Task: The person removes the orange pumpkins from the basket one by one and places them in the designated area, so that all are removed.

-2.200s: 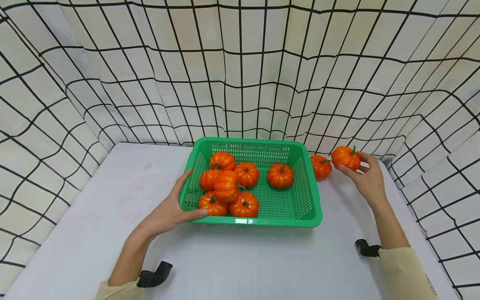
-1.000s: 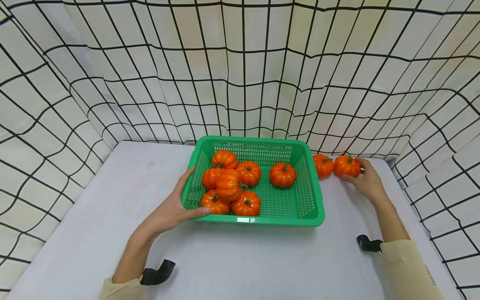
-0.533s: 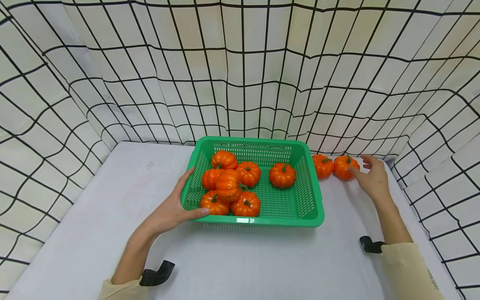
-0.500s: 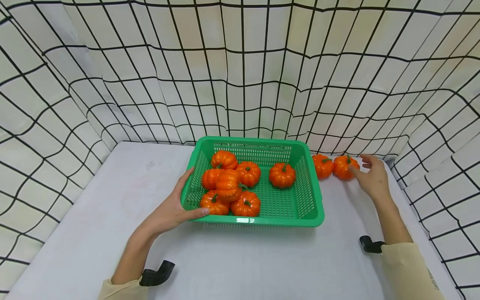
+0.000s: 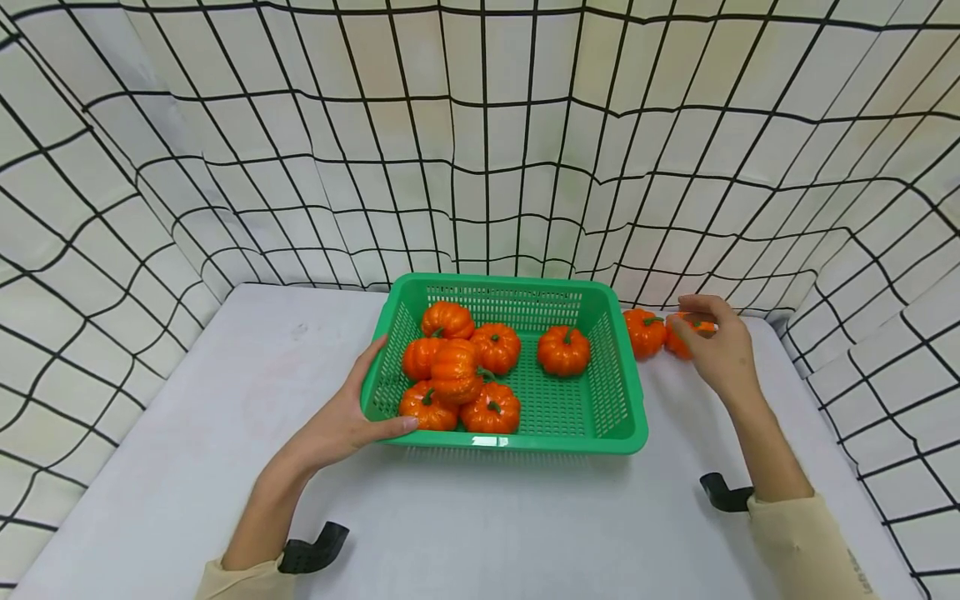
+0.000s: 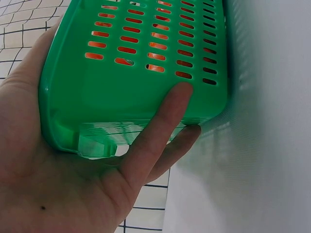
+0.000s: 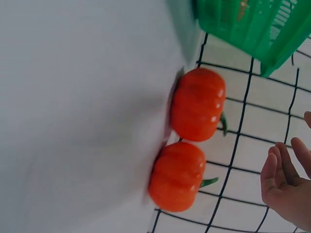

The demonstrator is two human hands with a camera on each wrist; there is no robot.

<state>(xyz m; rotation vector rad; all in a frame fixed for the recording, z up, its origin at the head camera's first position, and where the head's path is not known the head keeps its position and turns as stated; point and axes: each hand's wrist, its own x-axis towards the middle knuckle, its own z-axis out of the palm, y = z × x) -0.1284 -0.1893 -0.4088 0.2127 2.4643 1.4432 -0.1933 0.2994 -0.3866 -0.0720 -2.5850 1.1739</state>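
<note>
A green slotted basket (image 5: 622, 392) stands mid-table with several orange toy pumpkins (image 5: 562, 350) inside. My left hand (image 5: 341, 425) cups its front-left corner, thumb along the front rim and straight fingers (image 6: 160, 121) pressed on the side wall. Two more pumpkins sit on the table right of the basket: one (image 5: 645, 332) free, the other (image 5: 677, 340) partly hidden behind my right hand (image 5: 716, 346). In the right wrist view both pumpkins (image 7: 197, 104) (image 7: 177, 175) stand side by side, and my right fingers (image 7: 284, 182) hover apart from them, holding nothing.
The white table (image 5: 225, 400) is walled on three sides by a white cloth with a black grid (image 5: 480, 167), close behind the two loose pumpkins. Bare tabletop lies left of and in front of the basket.
My right hand set its pumpkin down beside the other one, let go, and has drifted left over it. The left hand and basket have stayed put.
</note>
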